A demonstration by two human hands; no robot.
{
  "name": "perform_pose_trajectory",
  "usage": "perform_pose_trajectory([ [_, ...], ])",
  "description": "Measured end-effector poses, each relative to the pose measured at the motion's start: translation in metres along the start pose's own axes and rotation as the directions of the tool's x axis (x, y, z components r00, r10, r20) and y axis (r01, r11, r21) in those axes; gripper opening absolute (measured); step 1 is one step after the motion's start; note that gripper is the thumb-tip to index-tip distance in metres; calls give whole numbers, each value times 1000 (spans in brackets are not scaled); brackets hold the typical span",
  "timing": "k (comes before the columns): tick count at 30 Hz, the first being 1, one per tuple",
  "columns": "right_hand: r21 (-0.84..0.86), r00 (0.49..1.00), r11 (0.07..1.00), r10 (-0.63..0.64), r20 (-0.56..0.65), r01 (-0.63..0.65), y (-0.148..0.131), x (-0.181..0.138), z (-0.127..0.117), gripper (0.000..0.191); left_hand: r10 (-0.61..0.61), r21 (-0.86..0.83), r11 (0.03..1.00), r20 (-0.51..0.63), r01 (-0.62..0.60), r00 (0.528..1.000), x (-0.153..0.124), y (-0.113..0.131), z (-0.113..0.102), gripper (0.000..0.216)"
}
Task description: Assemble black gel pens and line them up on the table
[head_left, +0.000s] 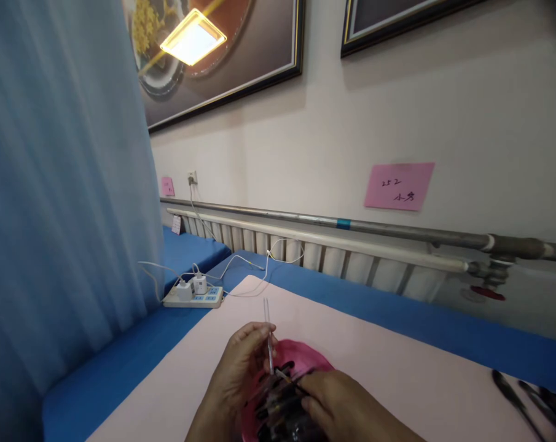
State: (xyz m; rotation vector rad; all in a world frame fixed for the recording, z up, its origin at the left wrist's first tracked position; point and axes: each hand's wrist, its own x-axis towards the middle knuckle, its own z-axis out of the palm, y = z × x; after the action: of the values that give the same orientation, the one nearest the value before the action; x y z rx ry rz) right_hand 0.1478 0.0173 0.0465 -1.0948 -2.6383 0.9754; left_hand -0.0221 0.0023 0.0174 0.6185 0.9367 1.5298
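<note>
A pink bowl [300,354] sits on a pale pink sheet [397,374] at the bottom middle, filled with several dark thin pieces [278,405] that I cannot name. My left hand [234,380] rests at the bowl's left rim, its fingers closed on thin metal tweezers [268,334] that stick up and away from me. My right hand [342,408] lies over the bowl's right side, fingers pinched together on the dark pieces; what it grips is too small to name.
A white power strip [195,296] with chargers and cables lies on the blue mat [121,368] at left. A blue curtain [51,184] hangs on the left. A radiator [333,258] and pipe run along the wall. Dark pieces [531,399] lie at the sheet's right edge.
</note>
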Motion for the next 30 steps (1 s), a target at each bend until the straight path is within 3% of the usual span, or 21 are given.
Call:
perform_pose_trajectory([
  [4,-28,1000,1000,11,-4,-11,2,0,3,22,1,-48,999,4,-1,1000,-1,1,1,22],
  [10,-36,993,999,-45,-106,41,13,8,7,23,25,-142,990,-11,-26,1000,-1,4,2,20],
  [19,-40,982,997,-75,-172,69,19,10,12,17,38,-188,980,-147,-66,988,6,2,-8,21],
  [30,-8,987,998,-63,-145,62,13,10,7,18,47,-159,984,-199,-80,979,6,2,-7,22],
])
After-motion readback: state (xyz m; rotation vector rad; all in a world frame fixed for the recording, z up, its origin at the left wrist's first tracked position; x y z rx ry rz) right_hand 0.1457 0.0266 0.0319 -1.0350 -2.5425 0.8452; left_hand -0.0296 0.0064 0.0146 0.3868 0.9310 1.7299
